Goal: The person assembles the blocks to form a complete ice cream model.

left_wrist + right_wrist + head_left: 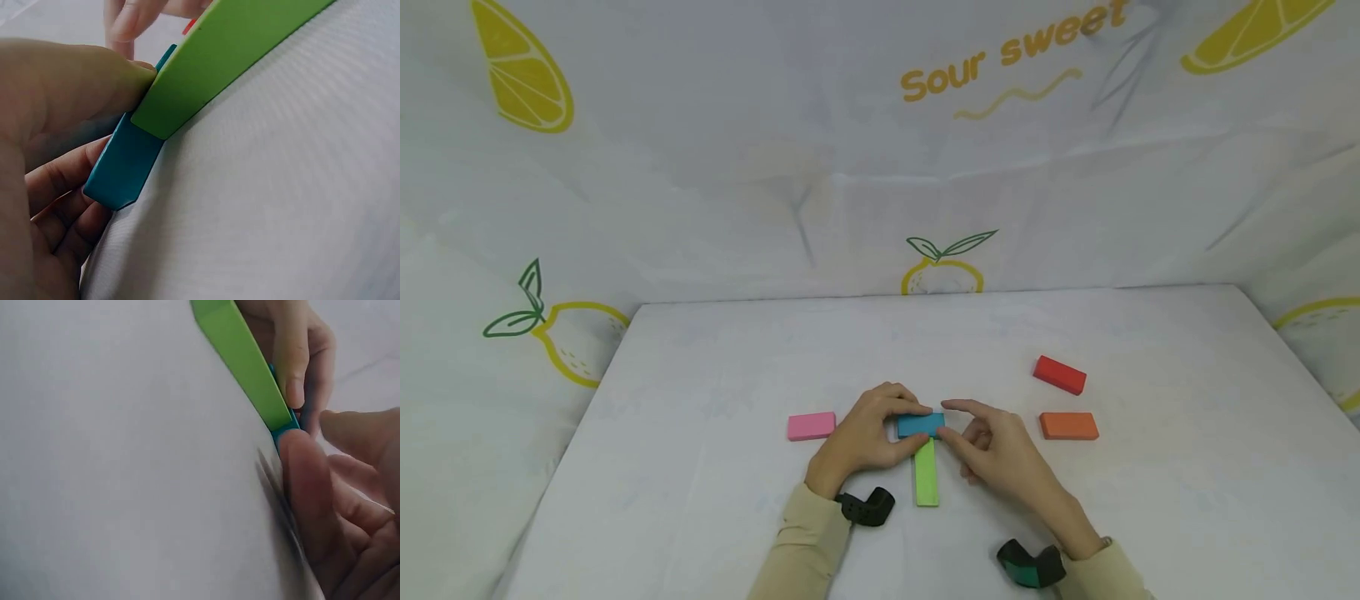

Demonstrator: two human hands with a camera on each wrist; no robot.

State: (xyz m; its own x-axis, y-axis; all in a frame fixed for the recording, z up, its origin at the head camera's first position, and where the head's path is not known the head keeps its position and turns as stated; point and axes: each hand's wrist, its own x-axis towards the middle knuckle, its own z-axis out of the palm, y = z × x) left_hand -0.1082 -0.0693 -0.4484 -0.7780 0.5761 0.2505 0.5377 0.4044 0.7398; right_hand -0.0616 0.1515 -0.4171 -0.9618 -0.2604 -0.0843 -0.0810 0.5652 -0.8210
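A blue block (919,425) lies crosswise at the far end of a light green block (927,475), the two making a T on the white table. My left hand (867,429) holds the blue block from its left, thumb on the near side and fingers on the far side. In the left wrist view the green block (219,56) meets the long side of the blue block (125,165). My right hand (1000,450) is at the right end, its thumb tip right at the near corner. Its index finger stretches out near the far corner, apart from the thumb.
Left of my left hand lies a pink block (811,426). On the right are an orange block (1069,426) and, farther back, a tilted red block (1060,375). A white cloth with lemon prints (730,208) hangs behind the table.
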